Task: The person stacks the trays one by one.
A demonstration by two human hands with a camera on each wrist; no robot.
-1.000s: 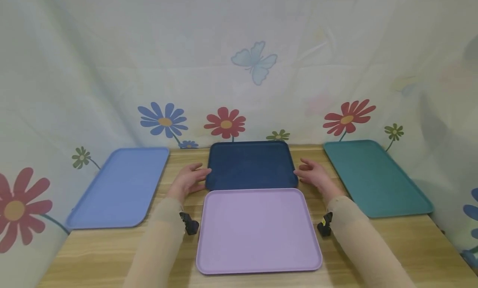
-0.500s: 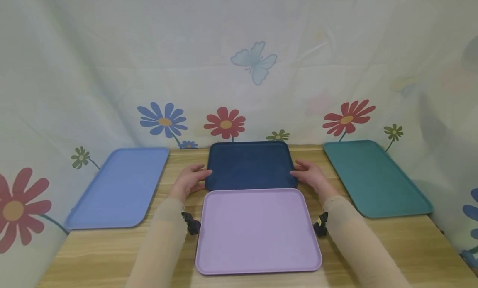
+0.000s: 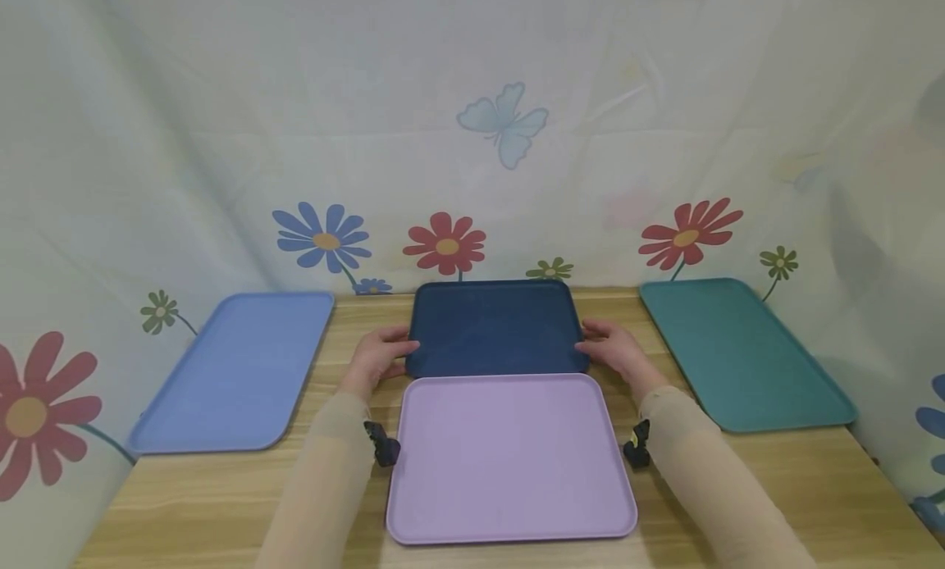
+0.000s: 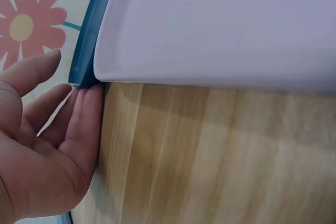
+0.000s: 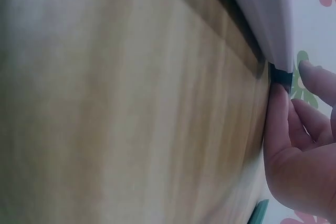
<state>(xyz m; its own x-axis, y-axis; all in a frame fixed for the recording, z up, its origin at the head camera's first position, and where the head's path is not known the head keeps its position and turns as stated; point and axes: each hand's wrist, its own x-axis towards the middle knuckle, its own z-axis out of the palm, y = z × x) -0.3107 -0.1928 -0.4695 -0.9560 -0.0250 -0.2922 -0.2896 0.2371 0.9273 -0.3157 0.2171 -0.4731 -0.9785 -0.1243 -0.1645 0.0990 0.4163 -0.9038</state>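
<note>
Head view: dark navy tray [image 3: 496, 327] lying flat at the middle of the wooden table [image 3: 170, 503], on its far side. Far rim close to the floral cloth [image 3: 583, 200]; near rim right up to the lavender tray [image 3: 509, 462], contact or narrow gap impossible to tell. Left hand [image 3: 376, 357] at the navy tray's left short side, right hand [image 3: 616, 349] at the right one. In both wrist views, fingers fairly straight and relaxed, neither clenched nor wrapped round anything, fingertips low against the tray's near corners, thumbs raised and apart. Touching the edges rather than gripping.

Toward the person, navy tray's way taken up by the lavender tray. Black wrist cameras [image 3: 381, 443] on beige sleeves [image 3: 317, 479], close to the lavender tray's left and right edges.

To the left, beyond a strip of visible wood partly covered by hand and sleeve, a light blue tray [image 3: 236, 372], set aslant. To the right, across a similar strip, a teal tray [image 3: 746, 352], slanting the other way, outer near corner reaching the table's right edge. More wood in front of both side trays, down to the bottom of the view.
</note>
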